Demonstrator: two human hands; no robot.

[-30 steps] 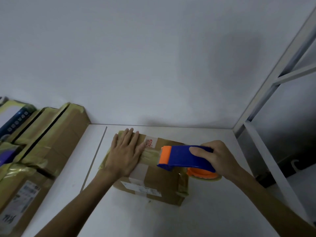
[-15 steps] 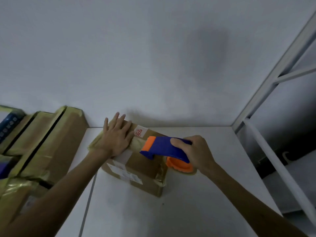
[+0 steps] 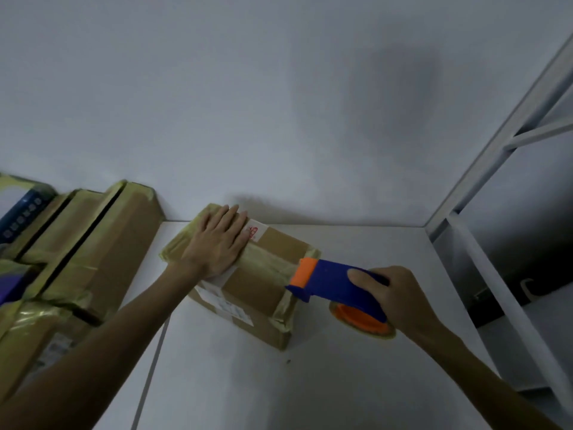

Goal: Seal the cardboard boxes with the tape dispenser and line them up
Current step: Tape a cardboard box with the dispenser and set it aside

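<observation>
A small cardboard box [image 3: 257,283] lies on the white table [image 3: 242,383] near the back wall. My left hand [image 3: 218,243] presses flat on its top left part, fingers straight. A strip of yellowish tape [image 3: 266,263] runs across the box top from under that hand to the right edge. My right hand [image 3: 393,294] grips the blue and orange tape dispenser [image 3: 338,285], whose orange front end is at the box's right edge, with its tape roll hanging past the box.
Several taped cardboard boxes [image 3: 77,252] lie side by side along the left. A white metal shelf frame [image 3: 483,252] stands at the right, close to the table edge. The wall rises directly behind the box.
The dispenser has travelled rightward along the box top to its right edge, leaving a longer strip of tape. My left hand stays pressed on the box.
</observation>
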